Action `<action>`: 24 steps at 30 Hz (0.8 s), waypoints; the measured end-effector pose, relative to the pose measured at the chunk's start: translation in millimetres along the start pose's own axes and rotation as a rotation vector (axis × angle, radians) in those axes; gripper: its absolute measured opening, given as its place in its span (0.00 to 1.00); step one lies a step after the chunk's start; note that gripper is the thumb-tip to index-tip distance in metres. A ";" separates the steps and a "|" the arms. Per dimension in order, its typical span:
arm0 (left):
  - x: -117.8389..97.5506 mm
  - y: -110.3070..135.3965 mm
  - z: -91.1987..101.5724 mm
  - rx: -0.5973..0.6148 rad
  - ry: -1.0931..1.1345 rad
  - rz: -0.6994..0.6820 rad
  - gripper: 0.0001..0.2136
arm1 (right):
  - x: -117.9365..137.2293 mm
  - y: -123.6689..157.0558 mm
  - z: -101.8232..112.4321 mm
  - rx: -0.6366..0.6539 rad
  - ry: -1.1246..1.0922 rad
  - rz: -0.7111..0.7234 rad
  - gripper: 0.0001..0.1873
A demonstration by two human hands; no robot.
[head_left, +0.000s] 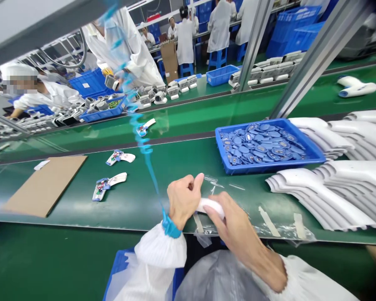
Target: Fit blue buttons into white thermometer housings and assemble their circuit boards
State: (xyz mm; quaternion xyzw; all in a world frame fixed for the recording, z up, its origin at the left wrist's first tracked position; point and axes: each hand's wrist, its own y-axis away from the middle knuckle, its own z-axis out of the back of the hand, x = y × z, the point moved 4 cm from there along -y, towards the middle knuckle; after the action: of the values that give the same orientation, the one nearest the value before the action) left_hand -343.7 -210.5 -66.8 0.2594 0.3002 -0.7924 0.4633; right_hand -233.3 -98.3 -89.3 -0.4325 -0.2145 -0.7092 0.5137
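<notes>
Both hands grip a white plastic housing [211,207] at the near edge of the green conveyor belt [144,209]. My left hand [184,201] pinches its upper side, and my right hand [233,225] wraps it from the right. Clear plastic film [228,225] with strips of tape lies under and beside my hands. A blue anti-static wrist strap [171,225] circles my left wrist, and its coiled blue cord [146,161] rises up and away. Two opened housings with colored inner parts [108,186] lie left of my hands.
A blue tray of small blue parts [266,129] and stacked white housings [329,196] sit to the right. A cardboard sheet [47,184] lies on the left. Beyond a metal rail, a second belt carries grey-white devices, and several co-workers in white coats work there.
</notes>
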 end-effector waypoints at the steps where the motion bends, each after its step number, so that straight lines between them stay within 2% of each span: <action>1: 1.9 5.0 4.3 0.005 0.081 -0.006 0.16 | -8.6 -3.3 -2.3 0.014 -0.081 -0.176 0.19; 2: 3.7 11.3 8.9 -0.017 0.161 -0.031 0.12 | -17.1 -4.9 -6.3 0.058 -0.170 -0.372 0.22; 4: 10.2 24.3 17.3 -0.155 0.249 -0.070 0.11 | -26.7 -2.8 -18.2 0.251 -0.348 -0.696 0.27; 5: 15.7 29.3 19.6 -0.245 0.254 -0.043 0.13 | -26.0 -0.5 -23.9 0.375 -0.413 -0.775 0.28; 6: 22.2 32.4 20.0 -0.322 0.243 0.015 0.16 | -22.1 1.0 -27.8 0.483 -0.439 -0.769 0.28; 8: 34.2 31.8 16.2 -0.386 0.245 0.143 0.22 | -8.6 1.2 -29.4 0.592 -0.342 -0.553 0.23; 11: 44.2 18.2 7.6 -0.310 0.379 0.225 0.26 | 13.9 0.4 -25.1 0.527 0.095 -0.149 0.16; 13: 48.2 9.0 7.3 -0.333 0.345 0.256 0.27 | 23.5 1.5 -27.8 0.515 0.404 -0.019 0.18; 15: 49.5 0.7 7.6 -0.373 0.155 0.272 0.27 | 29.0 1.6 -35.0 0.530 0.591 0.039 0.20; 18: 47.3 -10.8 3.6 -0.366 -0.045 0.254 0.25 | 30.2 -1.0 -45.9 0.511 0.627 0.013 0.23; 21: 44.6 -17.3 2.6 -0.250 -0.059 0.204 0.25 | 22.9 -5.4 -48.7 0.482 0.525 -0.023 0.22; 24: 47.8 -19.2 15.5 -0.060 -0.065 0.110 0.20 | 7.4 -14.0 -37.1 0.396 0.350 -0.018 0.22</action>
State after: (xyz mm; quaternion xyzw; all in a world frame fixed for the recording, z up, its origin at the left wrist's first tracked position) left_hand -383.6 -241.8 -84.6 0.2354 0.2940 -0.7644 0.5233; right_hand -261.4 -124.8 -100.9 -0.1925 -0.2609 -0.7217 0.6115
